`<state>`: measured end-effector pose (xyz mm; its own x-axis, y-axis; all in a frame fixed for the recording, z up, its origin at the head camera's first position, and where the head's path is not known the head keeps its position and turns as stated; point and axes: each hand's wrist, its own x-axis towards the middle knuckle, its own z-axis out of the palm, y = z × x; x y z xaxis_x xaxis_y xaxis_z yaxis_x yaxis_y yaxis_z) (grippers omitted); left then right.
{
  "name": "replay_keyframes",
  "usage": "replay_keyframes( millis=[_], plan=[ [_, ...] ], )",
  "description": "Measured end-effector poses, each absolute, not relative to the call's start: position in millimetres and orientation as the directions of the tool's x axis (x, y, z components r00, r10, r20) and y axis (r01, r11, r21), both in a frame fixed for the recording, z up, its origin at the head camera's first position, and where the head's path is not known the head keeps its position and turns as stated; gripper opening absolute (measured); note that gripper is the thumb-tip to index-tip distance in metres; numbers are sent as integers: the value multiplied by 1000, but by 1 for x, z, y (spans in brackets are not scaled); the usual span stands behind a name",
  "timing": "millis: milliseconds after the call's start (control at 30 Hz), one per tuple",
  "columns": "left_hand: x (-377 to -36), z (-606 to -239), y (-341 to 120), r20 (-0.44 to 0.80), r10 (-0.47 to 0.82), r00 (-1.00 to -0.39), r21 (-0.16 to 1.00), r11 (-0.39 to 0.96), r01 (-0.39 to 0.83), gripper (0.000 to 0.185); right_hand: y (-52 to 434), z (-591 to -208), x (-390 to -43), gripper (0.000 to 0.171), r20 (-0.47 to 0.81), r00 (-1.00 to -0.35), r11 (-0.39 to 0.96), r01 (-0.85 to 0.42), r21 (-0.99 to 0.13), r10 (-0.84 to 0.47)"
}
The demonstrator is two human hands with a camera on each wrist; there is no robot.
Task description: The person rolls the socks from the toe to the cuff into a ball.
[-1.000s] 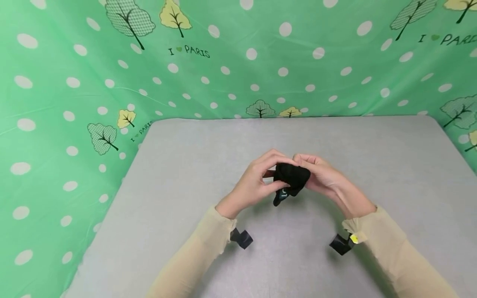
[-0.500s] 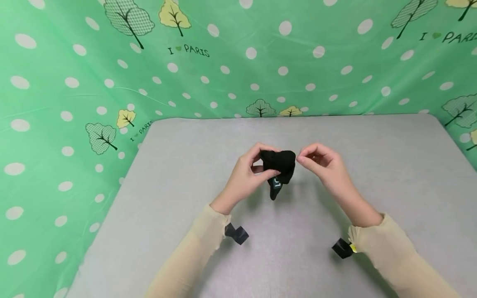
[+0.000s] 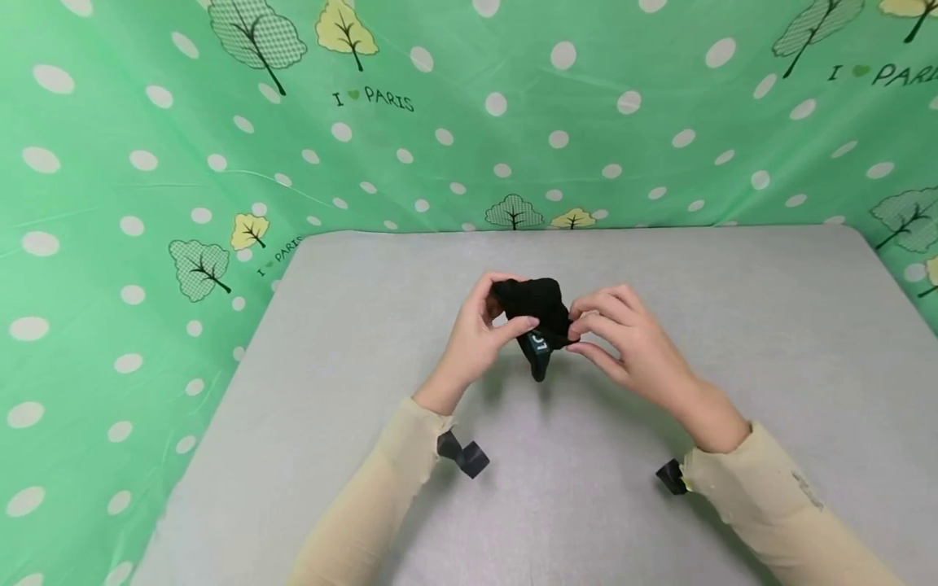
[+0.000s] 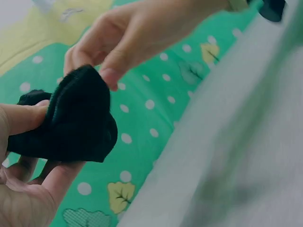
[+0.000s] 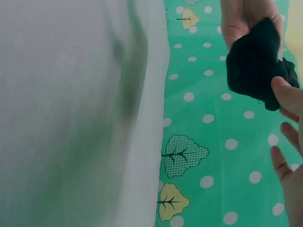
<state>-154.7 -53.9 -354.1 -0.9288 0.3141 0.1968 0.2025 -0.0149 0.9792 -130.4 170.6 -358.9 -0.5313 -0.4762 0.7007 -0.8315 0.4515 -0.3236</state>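
Observation:
A bunched black sock (image 3: 536,301) is held above the table in the head view, a narrow end with pale lettering hanging below the bundle. My left hand (image 3: 466,346) grips its left side, thumb across the front and fingers behind. On the right, my right hand (image 3: 636,346) pinches the sock's lower right edge between thumb and fingertips. The left wrist view shows the dark fabric (image 4: 83,125) with a folded edge, a corner of it drawn up at the right thumb (image 4: 111,75). In the right wrist view the sock (image 5: 253,61) spans both hands.
A grey table (image 3: 352,325) lies beneath the hands. Green cloth (image 3: 440,106) with white dots and printed trees hangs behind and to the left. Small black wrist-worn devices (image 3: 472,460) project from both sleeves.
The sock and left hand have moved left and slightly away. My right hand let go of the sock, drew back with fingertips together, then took its lower right edge.

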Motion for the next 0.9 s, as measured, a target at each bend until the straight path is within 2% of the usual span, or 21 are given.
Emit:
replay_keyframes(
  millis=[67, 167, 300, 367, 467, 600, 800, 900],
  plan=[
    [-155, -354, -54, 142, 281, -949, 987, -117, 112, 41, 171, -359, -131, 32, 707, -496, 434, -853, -290, -504],
    [-157, -352, -54, 42, 220, -975, 957, -289, -24, 37, 171, -358, -131, 30, 714, -460, 402, -876, -267, -528],
    [-157, -351, -48, -42, 116, -992, 903, -421, -87, 35, 165, -362, -132, 27, 716, -455, 404, -877, -259, -530],
    [-155, -351, -44, -76, 94, -993, 889, -444, -110, 34, 160, -365, -132, 19, 712, -481, 440, -859, -263, -512],
    [-151, -352, -38, -114, 103, -988, 880, -451, -149, 33, 156, -370, -133, 6, 693, -558, 507, -803, -313, -456],
    [-147, -354, -35, -133, 160, -978, 872, -450, -192, 36, 155, -376, -132, 19, 682, -626, 537, -748, -389, -379],
    [-146, -354, -41, -106, 327, -939, 868, -431, -247, 64, 157, -378, -133, 20, 680, -640, 521, -742, -423, -358],
    [-147, -356, -42, -67, 378, -923, 892, -392, -225, 74, 158, -378, -133, 21, 679, -644, 513, -739, -436, -352]
  ],
)
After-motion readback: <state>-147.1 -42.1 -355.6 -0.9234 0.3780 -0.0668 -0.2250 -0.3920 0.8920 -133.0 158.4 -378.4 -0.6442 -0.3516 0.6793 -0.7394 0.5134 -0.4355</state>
